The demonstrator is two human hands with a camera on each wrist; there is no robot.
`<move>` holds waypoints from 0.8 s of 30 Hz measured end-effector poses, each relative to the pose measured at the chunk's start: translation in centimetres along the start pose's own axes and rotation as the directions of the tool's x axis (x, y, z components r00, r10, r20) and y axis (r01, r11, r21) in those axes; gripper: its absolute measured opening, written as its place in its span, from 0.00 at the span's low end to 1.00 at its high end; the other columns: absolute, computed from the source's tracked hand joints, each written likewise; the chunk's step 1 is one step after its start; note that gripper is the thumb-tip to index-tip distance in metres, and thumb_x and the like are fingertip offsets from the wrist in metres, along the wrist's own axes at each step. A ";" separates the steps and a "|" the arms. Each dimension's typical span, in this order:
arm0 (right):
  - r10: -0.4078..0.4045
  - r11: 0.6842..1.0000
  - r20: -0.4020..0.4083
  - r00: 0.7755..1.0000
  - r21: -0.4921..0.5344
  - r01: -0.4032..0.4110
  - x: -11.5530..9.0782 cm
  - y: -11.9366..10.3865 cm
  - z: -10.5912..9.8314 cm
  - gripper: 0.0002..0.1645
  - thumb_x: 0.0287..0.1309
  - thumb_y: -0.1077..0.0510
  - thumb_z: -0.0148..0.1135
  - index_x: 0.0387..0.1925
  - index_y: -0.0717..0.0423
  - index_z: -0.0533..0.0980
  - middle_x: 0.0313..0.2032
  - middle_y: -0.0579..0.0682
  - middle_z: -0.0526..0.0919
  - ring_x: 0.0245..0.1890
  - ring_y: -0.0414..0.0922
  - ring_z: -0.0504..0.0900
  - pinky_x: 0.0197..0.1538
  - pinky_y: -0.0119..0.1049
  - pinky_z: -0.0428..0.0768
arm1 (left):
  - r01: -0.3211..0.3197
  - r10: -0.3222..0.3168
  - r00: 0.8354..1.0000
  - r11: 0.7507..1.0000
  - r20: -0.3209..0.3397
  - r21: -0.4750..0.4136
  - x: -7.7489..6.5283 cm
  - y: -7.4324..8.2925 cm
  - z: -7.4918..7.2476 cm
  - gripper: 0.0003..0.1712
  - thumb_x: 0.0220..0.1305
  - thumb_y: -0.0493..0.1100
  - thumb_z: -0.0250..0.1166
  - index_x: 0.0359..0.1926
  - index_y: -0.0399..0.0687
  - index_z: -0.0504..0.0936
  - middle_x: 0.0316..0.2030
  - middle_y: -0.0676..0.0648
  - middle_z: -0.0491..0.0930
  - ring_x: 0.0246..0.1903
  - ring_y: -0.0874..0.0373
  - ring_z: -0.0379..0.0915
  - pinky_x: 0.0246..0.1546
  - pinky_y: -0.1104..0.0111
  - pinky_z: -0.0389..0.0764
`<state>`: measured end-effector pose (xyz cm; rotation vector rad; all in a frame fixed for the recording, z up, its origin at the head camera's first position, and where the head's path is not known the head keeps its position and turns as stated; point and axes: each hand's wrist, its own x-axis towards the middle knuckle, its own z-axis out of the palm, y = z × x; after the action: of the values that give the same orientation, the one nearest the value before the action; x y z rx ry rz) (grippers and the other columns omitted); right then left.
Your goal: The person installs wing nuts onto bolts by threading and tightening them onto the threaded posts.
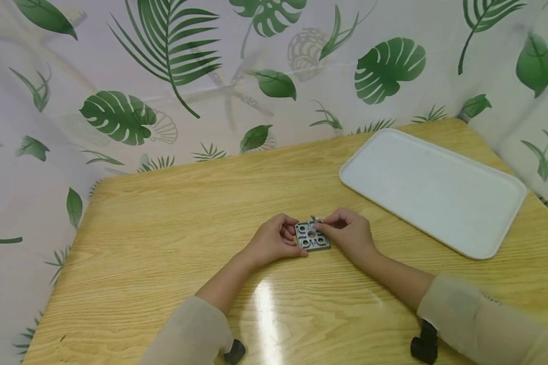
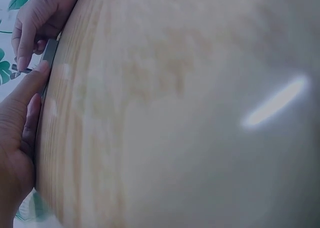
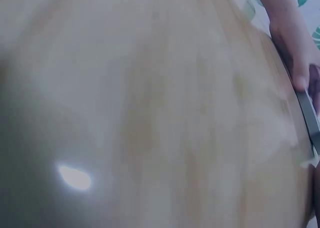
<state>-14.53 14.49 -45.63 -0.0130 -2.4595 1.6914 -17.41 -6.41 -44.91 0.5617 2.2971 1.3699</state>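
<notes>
A small square grey metal plate point(image 1: 311, 235) with several round holes and curved slots lies on the wooden table. My left hand point(image 1: 271, 241) grips it from the left, thumb at the near corner and curled fingers along the left side. Over the far right corner of the plate, my right hand point(image 1: 350, 238) pinches a small metal bolt-like piece point(image 1: 314, 219) between thumb and forefinger. In the left wrist view, the end of that piece point(image 2: 16, 71) sticks out past the fingers. Its exact shape is mostly hidden. The right wrist view catches the plate's side edge point(image 3: 307, 112).
A white rectangular tray point(image 1: 431, 192) stands at the back right of the table point(image 1: 173, 228), right of my right hand. Behind the table hangs a leaf-patterned cloth point(image 1: 228, 81). Black wrist mounts point(image 1: 424, 342) show below both sleeves.
</notes>
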 end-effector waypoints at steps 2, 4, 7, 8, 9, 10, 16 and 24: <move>-0.040 0.999 -0.037 0.999 -0.016 0.040 -0.4 -0.1 0.4 0.12 0.45 0.56 0.75 0.26 0.59 0.81 0.27 0.52 0.83 0.25 0.35 0.75 0.27 0.24 0.74 | 0.006 -0.006 1.000 1.000 -0.003 0.007 0.0 0.0 0.0 0.38 0.42 0.43 0.79 0.55 0.43 0.72 0.40 0.48 0.73 0.36 0.60 0.74 0.38 0.75 0.81; -0.073 0.997 -0.061 0.995 -0.019 0.072 -0.7 -0.2 0.6 0.11 0.45 0.56 0.75 0.26 0.58 0.81 0.26 0.52 0.82 0.24 0.35 0.74 0.26 0.23 0.73 | 0.006 -0.006 1.000 1.000 -0.006 0.010 0.0 0.0 0.0 0.38 0.42 0.43 0.79 0.55 0.43 0.72 0.40 0.48 0.73 0.36 0.60 0.75 0.38 0.75 0.81; -0.087 0.996 -0.079 0.993 -0.016 0.086 -0.9 -0.4 0.7 0.11 0.44 0.57 0.75 0.25 0.59 0.81 0.25 0.52 0.81 0.23 0.34 0.73 0.25 0.22 0.72 | 0.004 -0.004 1.000 1.000 -0.003 0.014 0.1 -0.1 0.1 0.37 0.42 0.43 0.79 0.55 0.43 0.72 0.40 0.48 0.73 0.36 0.60 0.75 0.38 0.74 0.81; -0.087 0.996 -0.080 0.993 -0.015 0.086 -0.9 -0.4 0.7 0.11 0.44 0.58 0.75 0.24 0.59 0.81 0.25 0.52 0.81 0.23 0.34 0.73 0.25 0.22 0.72 | 0.000 0.000 1.000 1.000 -0.002 0.013 0.1 -0.1 0.1 0.38 0.43 0.43 0.79 0.55 0.43 0.72 0.40 0.48 0.73 0.36 0.60 0.75 0.38 0.74 0.81; -0.085 0.996 -0.079 0.993 -0.018 0.084 -0.9 -0.4 0.6 0.11 0.44 0.58 0.76 0.24 0.59 0.80 0.25 0.52 0.81 0.23 0.34 0.73 0.25 0.22 0.72 | -0.002 0.002 1.000 1.000 -0.002 0.012 0.1 -0.1 0.1 0.38 0.42 0.43 0.79 0.55 0.43 0.72 0.40 0.48 0.73 0.36 0.60 0.75 0.38 0.74 0.81; -0.082 0.997 -0.074 0.994 -0.024 0.080 -0.9 -0.4 0.6 0.11 0.43 0.58 0.76 0.24 0.58 0.80 0.24 0.52 0.81 0.23 0.34 0.73 0.25 0.23 0.72 | -0.002 0.002 1.000 1.000 -0.001 0.011 0.1 -0.1 0.1 0.38 0.42 0.43 0.79 0.55 0.42 0.72 0.40 0.48 0.73 0.36 0.61 0.75 0.38 0.74 0.81; -0.006 0.991 0.030 1.000 -0.131 0.010 -0.2 -0.7 -0.3 0.12 0.43 0.58 0.76 0.26 0.59 0.79 0.24 0.50 0.81 0.24 0.38 0.74 0.27 0.25 0.73 | -0.006 0.006 1.000 1.000 -0.002 -0.013 0.1 -0.1 0.1 0.38 0.42 0.42 0.79 0.55 0.42 0.72 0.40 0.48 0.73 0.36 0.60 0.74 0.38 0.74 0.81; 0.127 0.988 0.584 0.802 -0.147 -0.049 5.1 -1.1 -3.4 0.22 0.50 0.63 0.70 0.47 0.68 0.77 0.36 0.54 0.83 0.35 0.40 0.80 0.39 0.28 0.79 | 0.009 -0.009 1.000 0.999 -0.005 -0.032 0.1 0.0 0.1 0.39 0.40 0.41 0.80 0.55 0.42 0.72 0.39 0.47 0.73 0.35 0.60 0.73 0.37 0.74 0.81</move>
<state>-19.04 17.71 -42.78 0.4687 -3.0485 1.7790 -17.42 -6.26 -44.95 0.5379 2.2747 1.4034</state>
